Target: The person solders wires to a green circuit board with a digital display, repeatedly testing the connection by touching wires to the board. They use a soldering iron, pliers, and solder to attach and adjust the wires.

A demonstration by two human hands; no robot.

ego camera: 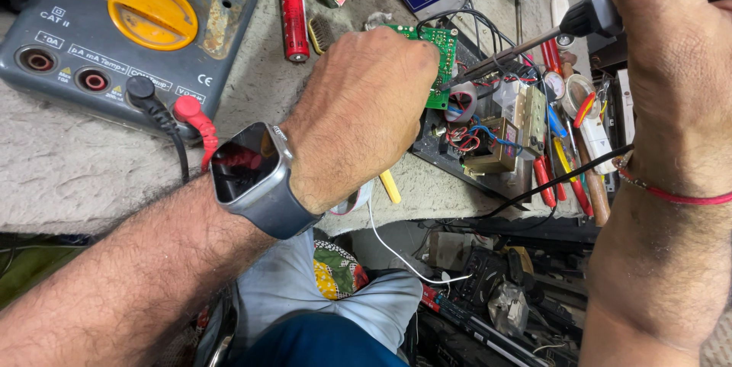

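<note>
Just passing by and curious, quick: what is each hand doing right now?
Left hand: closed, steadying the green circuit board.
Right hand: closed around the soldering iron, its tip at the board.

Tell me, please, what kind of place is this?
Probably an electronics repair bench: a multimeter with plugged leads, a green circuit board under a soldering iron in the right hand, and scattered hand tools.

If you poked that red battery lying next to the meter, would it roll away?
Probably. The red battery is a smooth cylinder lying on its side, so a sideways nudge likely rolls it. The rough grey bench cover may slow it soon. It looks rigid, not floppy.
</note>
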